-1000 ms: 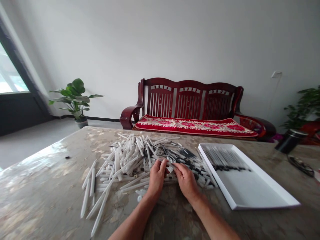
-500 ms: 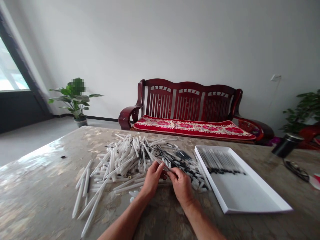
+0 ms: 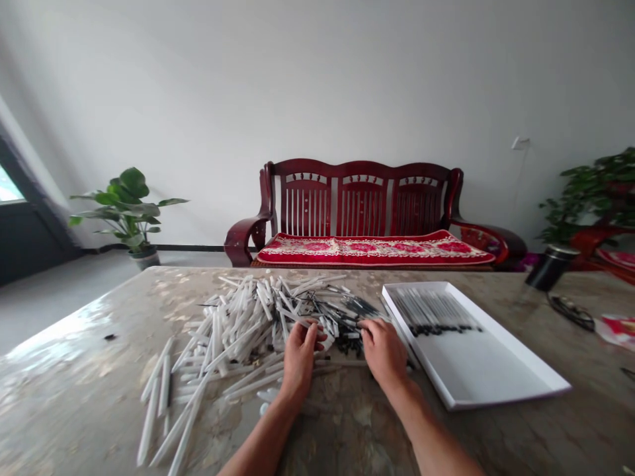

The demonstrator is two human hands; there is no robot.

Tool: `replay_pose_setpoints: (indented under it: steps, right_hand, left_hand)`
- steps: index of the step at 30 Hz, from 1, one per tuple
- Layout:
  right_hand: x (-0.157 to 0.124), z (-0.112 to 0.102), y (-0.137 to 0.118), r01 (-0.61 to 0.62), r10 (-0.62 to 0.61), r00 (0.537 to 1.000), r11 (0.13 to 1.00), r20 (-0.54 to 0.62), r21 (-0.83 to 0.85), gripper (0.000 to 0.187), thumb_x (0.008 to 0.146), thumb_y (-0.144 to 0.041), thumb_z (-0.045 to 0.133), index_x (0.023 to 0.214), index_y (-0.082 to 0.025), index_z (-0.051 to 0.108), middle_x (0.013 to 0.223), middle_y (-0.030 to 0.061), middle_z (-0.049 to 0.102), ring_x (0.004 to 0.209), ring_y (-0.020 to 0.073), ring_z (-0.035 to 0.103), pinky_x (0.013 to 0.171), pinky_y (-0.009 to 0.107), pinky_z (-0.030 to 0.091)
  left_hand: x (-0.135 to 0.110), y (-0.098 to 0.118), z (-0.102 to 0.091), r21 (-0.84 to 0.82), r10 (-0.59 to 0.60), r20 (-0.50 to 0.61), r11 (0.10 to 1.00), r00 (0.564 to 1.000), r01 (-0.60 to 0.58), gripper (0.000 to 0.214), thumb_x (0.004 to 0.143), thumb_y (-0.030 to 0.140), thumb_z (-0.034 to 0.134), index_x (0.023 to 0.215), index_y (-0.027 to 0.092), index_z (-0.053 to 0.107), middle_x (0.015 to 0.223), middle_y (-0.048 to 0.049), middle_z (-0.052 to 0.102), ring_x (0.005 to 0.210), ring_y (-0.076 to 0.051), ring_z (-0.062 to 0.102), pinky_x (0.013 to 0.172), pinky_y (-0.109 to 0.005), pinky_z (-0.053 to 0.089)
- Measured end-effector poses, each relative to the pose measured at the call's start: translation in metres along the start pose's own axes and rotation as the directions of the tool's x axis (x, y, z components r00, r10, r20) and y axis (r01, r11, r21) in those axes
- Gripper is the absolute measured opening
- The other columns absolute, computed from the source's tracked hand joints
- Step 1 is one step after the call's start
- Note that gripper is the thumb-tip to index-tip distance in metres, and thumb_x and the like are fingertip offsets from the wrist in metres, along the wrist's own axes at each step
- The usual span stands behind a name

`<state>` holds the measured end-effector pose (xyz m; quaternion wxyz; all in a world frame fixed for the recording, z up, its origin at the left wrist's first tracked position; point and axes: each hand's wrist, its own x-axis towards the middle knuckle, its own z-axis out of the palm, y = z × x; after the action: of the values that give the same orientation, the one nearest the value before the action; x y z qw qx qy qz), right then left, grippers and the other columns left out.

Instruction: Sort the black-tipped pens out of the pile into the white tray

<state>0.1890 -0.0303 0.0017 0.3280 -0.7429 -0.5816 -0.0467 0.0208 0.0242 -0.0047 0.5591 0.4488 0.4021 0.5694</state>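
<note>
My left hand (image 3: 299, 347) is at the near edge of a heap of slim white tubes (image 3: 251, 311), its thumb and fingers curled together. What they pinch, if anything, is too small to make out. My right hand (image 3: 384, 347) is a little apart from it, over thin dark-ended sticks (image 3: 354, 311) that look like pen parts. Its thumb and forefinger are close together, and their contents cannot be told. To the right, a shallow white tray (image 3: 491, 350) holds a row of slender clear sticks (image 3: 431, 307) with black ends, laid side by side.
Loose white tubes (image 3: 159, 396) lie at the left of the marbled table (image 3: 74, 403). A black cylinder (image 3: 550, 268), a dark cable (image 3: 570, 312) and a red-and-white packet (image 3: 615, 329) are at the right. Behind stands a red wooden bench (image 3: 360, 205), with potted plants (image 3: 131, 205) at the sides.
My hands, close together over the heap before, have moved apart, the right one toward the tray. The camera view has shifted slightly.
</note>
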Motion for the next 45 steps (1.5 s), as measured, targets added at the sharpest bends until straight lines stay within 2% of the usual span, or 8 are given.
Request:
replay_pose_setpoints:
  steps: [7, 12, 24, 29, 34, 38, 42, 45]
  right_hand:
    - [-0.001, 0.000, -0.004, 0.034, -0.017, 0.995, 0.984, 0.101, -0.174, 0.018, 0.090, -0.026, 0.056, 0.100, -0.025, 0.071, 0.101, 0.0055, 0.067, 0.099, 0.0230, 0.056, 0.085, 0.032, 0.041]
    - [-0.002, -0.001, -0.009, 0.092, -0.063, 0.987, 0.977, 0.151, -0.191, 0.016, 0.087, -0.027, 0.061, 0.100, -0.026, 0.070, 0.100, 0.0050, 0.066, 0.101, 0.0238, 0.054, 0.086, 0.032, 0.038]
    - [0.010, 0.015, -0.018, 0.120, -0.095, 0.989, 0.964, 0.111, -0.239, 0.021, 0.095, -0.029, 0.051, 0.095, -0.024, 0.071, 0.095, 0.0046, 0.069, 0.095, 0.0224, 0.057, 0.083, 0.032, 0.036]
    - [0.016, 0.015, -0.029, 0.133, -0.083, 0.980, 0.948, 0.179, -0.289, 0.012, 0.089, -0.023, 0.060, 0.089, -0.023, 0.072, 0.093, 0.0047, 0.069, 0.096, 0.0232, 0.058, 0.080, 0.031, 0.038]
    - [0.014, 0.008, -0.034, 0.142, -0.065, 0.972, 0.927, 0.225, -0.346, 0.020, 0.088, -0.012, 0.051, 0.086, -0.019, 0.070, 0.093, 0.0076, 0.070, 0.098, 0.0246, 0.060, 0.078, 0.032, 0.039]
    - [0.012, 0.005, -0.033, 0.111, -0.043, 0.980, 0.928, 0.193, -0.357, 0.021, 0.083, -0.008, 0.050, 0.088, -0.016, 0.068, 0.093, 0.0106, 0.070, 0.097, 0.0258, 0.062, 0.076, 0.032, 0.039]
    - [0.012, 0.001, -0.029, -0.032, 0.059, 0.990, 0.980, 0.130, -0.199, 0.017, 0.078, -0.012, 0.052, 0.086, -0.019, 0.066, 0.086, 0.0086, 0.072, 0.084, 0.0235, 0.065, 0.066, 0.029, 0.039]
    - [0.011, -0.002, -0.027, -0.169, 0.145, 0.978, 0.972, 0.147, 0.166, 0.012, 0.074, -0.018, 0.053, 0.081, -0.022, 0.063, 0.073, 0.0022, 0.071, 0.071, 0.0191, 0.065, 0.060, 0.026, 0.039]
  left_hand:
    - [0.002, -0.002, -0.001, 0.050, -0.003, -0.024, 0.999, 1.000, 0.004, 0.040, 0.071, 0.056, 0.066, 0.080, 0.017, 0.063, 0.067, -0.0001, 0.063, 0.057, -0.014, 0.058, 0.049, -0.024, 0.045]
    - [0.002, -0.001, -0.001, 0.046, -0.004, -0.039, 0.999, 0.999, 0.006, 0.041, 0.071, 0.057, 0.066, 0.079, 0.017, 0.063, 0.065, 0.0006, 0.061, 0.056, -0.014, 0.056, 0.048, -0.024, 0.043]
    - [0.004, -0.001, 0.001, -0.038, -0.034, -0.072, 0.999, 0.997, 0.031, 0.035, 0.068, 0.047, 0.070, 0.085, 0.017, 0.063, 0.070, -0.0004, 0.064, 0.061, -0.015, 0.061, 0.051, -0.024, 0.049]
    - [0.002, -0.001, 0.000, -0.063, -0.061, -0.061, 0.996, 0.996, 0.057, 0.034, 0.069, 0.044, 0.070, 0.087, 0.016, 0.063, 0.074, -0.0023, 0.067, 0.065, -0.016, 0.064, 0.053, -0.024, 0.050]
    - [0.001, 0.000, 0.001, -0.094, -0.079, -0.052, 0.993, 0.996, 0.074, 0.033, 0.069, 0.043, 0.072, 0.087, 0.016, 0.062, 0.072, -0.0017, 0.067, 0.066, -0.016, 0.065, 0.053, -0.023, 0.049]
    - [0.004, 0.001, 0.001, -0.160, -0.101, -0.062, 0.983, 0.993, 0.090, 0.035, 0.066, 0.042, 0.076, 0.086, 0.015, 0.062, 0.074, -0.0021, 0.069, 0.065, -0.014, 0.065, 0.052, -0.022, 0.049]
    - [0.006, 0.003, 0.001, -0.257, -0.161, -0.060, 0.956, 0.985, 0.141, 0.035, 0.063, 0.037, 0.081, 0.083, 0.014, 0.064, 0.077, -0.0037, 0.071, 0.063, -0.013, 0.066, 0.050, -0.019, 0.049]
    - [0.005, 0.005, 0.003, -0.387, -0.259, -0.036, 0.894, 0.965, 0.226, 0.026, 0.067, 0.026, 0.082, 0.080, 0.014, 0.063, 0.077, -0.0035, 0.072, 0.063, -0.011, 0.068, 0.053, -0.017, 0.051]
